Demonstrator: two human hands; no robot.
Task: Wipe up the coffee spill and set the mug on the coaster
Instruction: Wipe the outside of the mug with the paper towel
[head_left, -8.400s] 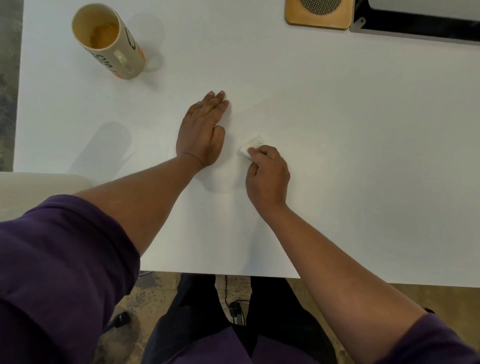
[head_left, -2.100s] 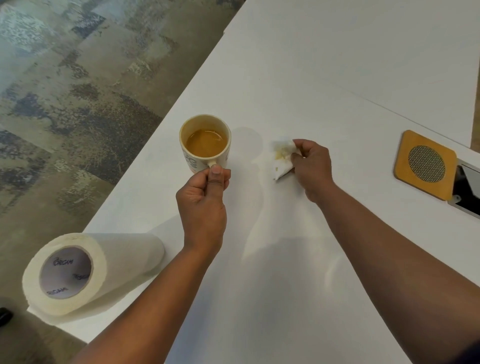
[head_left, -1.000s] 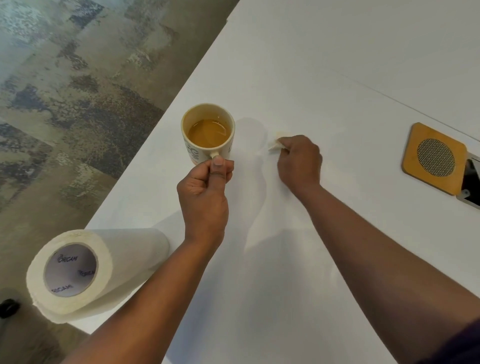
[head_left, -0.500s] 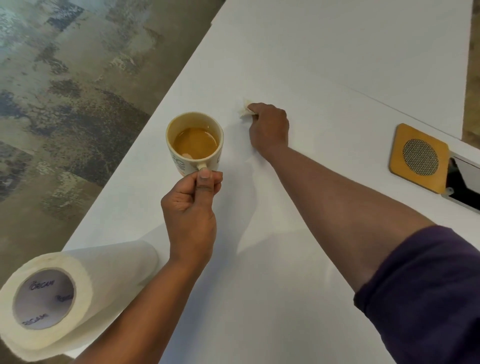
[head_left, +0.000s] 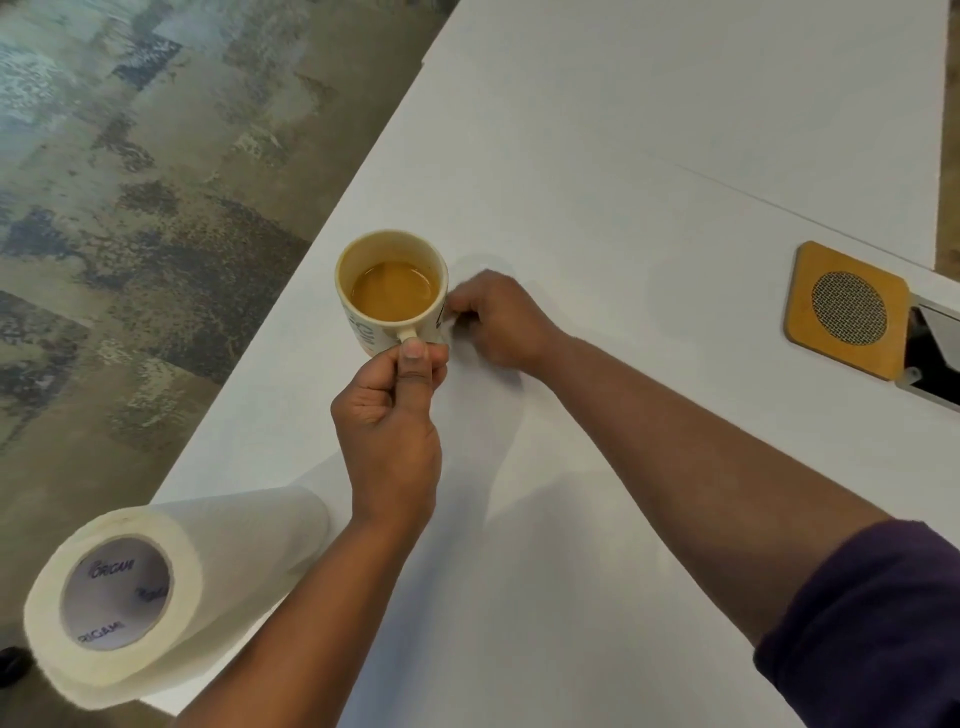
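A cream mug (head_left: 392, 293) with printed letters holds brown coffee. My left hand (head_left: 389, 415) grips its handle, thumb on top, and holds it upright at the table's left side. My right hand (head_left: 498, 322) lies on the white table (head_left: 623, 156) just right of the mug, fingers curled. The tissue it held in the earlier frames is almost wholly hidden under those fingers. The wooden coaster (head_left: 847, 309), square with a round mesh centre, sits far right, well apart from the mug. I see no coffee stain on the table.
A paper towel roll (head_left: 156, 571) lies on its side at the near left corner, overhanging the edge. A metal cable hatch (head_left: 935, 358) adjoins the coaster on the right. Patterned carpet lies beyond the table's left edge.
My right hand has drawn back from the far spot on the table to just beside the mug, with the tissue now out of sight. My left hand still holds the mug.
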